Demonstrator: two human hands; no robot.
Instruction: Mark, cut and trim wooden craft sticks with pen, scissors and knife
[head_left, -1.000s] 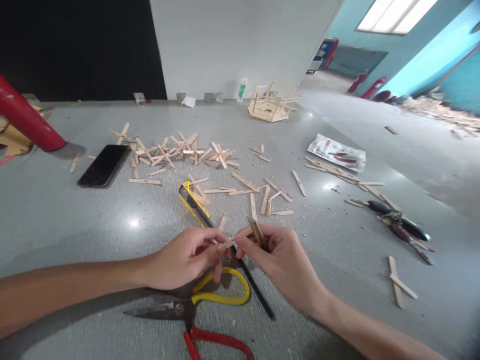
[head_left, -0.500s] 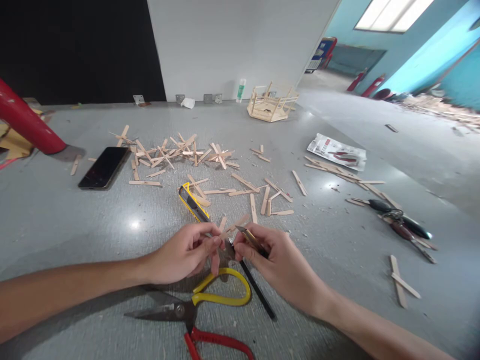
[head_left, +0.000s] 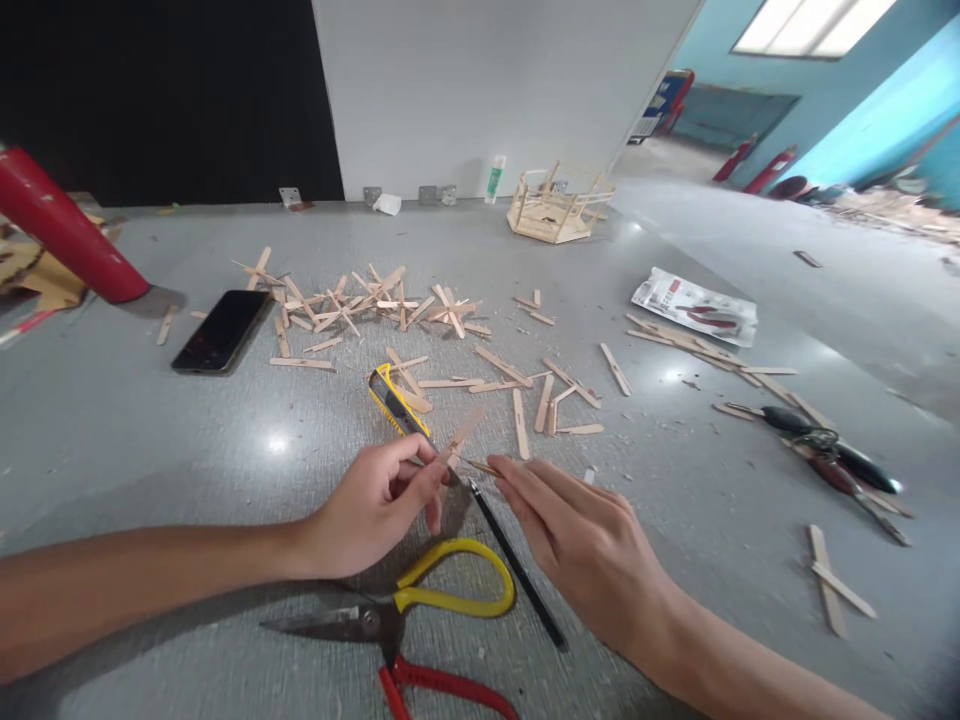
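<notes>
My left hand [head_left: 379, 505] pinches a wooden craft stick [head_left: 468, 428] between thumb and fingers, its far end pointing up and away. Opposite it, my right hand [head_left: 596, 545] grips a craft knife [head_left: 481, 466]. The knife's thin tip points left at the stick; whether they touch I cannot tell. Most of its handle is hidden by my fingers. Between the hands lies a slim black pen-like tool [head_left: 519, 567]. Scissors [head_left: 491, 607] with one yellow and one red handle lie just below. A yellow and black utility knife [head_left: 394, 402] rests beyond my left hand.
Many loose craft sticks [head_left: 341, 312] are scattered farther back. A phone [head_left: 223, 331] lies left, near a red cylinder [head_left: 71, 225]. Behind stand a glue tube [head_left: 495, 180] and a hexagonal stick frame [head_left: 555, 228]. To the right are a white packet [head_left: 697, 305] and dark-handled tools [head_left: 829, 450].
My right hand has rolled over, back of the hand now upward, with the knife's tip lower and aimed left. The stick in my left hand has tilted more upright. The whole view has shifted slightly.
</notes>
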